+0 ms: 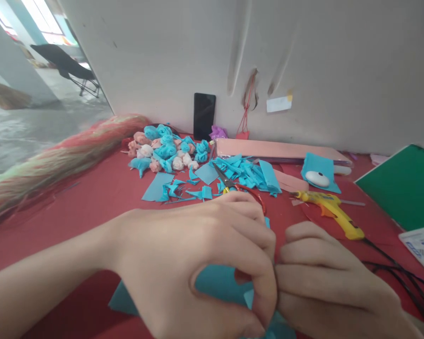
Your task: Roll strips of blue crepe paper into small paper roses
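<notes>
Low in the view, my left hand [198, 254] and my right hand [328, 278] meet with curled fingers, knuckles nearly touching. Blue crepe paper [219, 282] shows through the gap between my left thumb and fingers, and more of it comes out below, between the two hands. Both hands are closed on this paper; the fingertips themselves are mostly hidden. Just beyond my left knuckles lie scissors [227, 180] with red and yellow handles, partly covered by the hand. Around their blades are many cut blue paper scraps [247, 173].
Paper roses [166, 150] in blue, pink and white are heaped at the back left. A yellow glue gun [334, 212] lies right, its black cord trailing forward. Behind stand a phone [204, 115] and a pink paper pack [279, 149]. A green board [406, 183] leans far right.
</notes>
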The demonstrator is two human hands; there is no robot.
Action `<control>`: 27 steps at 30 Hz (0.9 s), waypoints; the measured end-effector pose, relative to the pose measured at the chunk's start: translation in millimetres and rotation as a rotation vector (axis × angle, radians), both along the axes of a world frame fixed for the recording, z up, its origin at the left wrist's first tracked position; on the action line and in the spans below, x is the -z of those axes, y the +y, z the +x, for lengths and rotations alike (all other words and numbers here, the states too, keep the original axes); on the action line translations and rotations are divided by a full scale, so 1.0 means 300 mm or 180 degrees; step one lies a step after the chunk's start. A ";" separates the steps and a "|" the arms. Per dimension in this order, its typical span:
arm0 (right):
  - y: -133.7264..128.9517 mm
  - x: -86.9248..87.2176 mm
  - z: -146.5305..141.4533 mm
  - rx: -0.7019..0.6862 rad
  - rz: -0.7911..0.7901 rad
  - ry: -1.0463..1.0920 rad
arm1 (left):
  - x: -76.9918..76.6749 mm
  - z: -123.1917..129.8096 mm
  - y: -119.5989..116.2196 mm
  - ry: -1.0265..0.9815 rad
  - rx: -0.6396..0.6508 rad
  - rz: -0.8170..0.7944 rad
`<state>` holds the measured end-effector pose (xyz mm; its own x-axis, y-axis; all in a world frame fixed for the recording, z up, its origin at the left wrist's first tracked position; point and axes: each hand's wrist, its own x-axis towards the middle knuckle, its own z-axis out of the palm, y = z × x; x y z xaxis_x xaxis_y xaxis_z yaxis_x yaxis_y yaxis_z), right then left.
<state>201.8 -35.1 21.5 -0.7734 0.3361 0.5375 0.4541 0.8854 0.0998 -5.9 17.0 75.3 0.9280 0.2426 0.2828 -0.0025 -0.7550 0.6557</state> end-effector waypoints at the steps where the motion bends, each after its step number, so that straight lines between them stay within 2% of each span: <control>1: 0.003 -0.003 0.001 -0.0030 -0.0026 -0.0017 | -0.003 0.003 -0.004 0.0030 -0.0032 -0.0010; 6: 0.016 -0.011 0.019 -0.0120 -0.0327 0.0147 | -0.010 0.029 -0.008 0.0109 -0.0103 -0.0103; 10: 0.016 -0.005 0.009 -0.0013 -0.0719 0.1132 | -0.002 0.033 -0.002 0.0031 -0.0048 -0.0145; 12: 0.015 -0.006 -0.002 -0.0055 -0.0786 0.1318 | 0.003 0.032 0.004 0.0002 0.0095 -0.0072; 16: 0.024 -0.009 -0.014 -0.0132 -0.0746 0.1213 | 0.014 0.034 0.018 -0.0067 0.0221 -0.0012; 21: 0.034 -0.008 0.008 0.0006 -0.0740 0.1095 | 0.020 0.035 0.026 -0.0060 0.0263 -0.0107; 25: 0.033 -0.019 0.022 -0.0163 -0.0355 0.0116 | 0.017 0.028 0.016 -0.0027 0.0082 -0.0105; 27: 0.034 -0.023 0.018 -0.0175 -0.0204 -0.0152 | 0.015 0.024 0.011 -0.0001 0.0054 -0.0131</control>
<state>207.2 -25.0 28.2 -0.8159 0.3249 0.4783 0.4007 0.9141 0.0625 1.4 20.3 70.9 0.9320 0.2383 0.2732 -0.0152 -0.7274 0.6861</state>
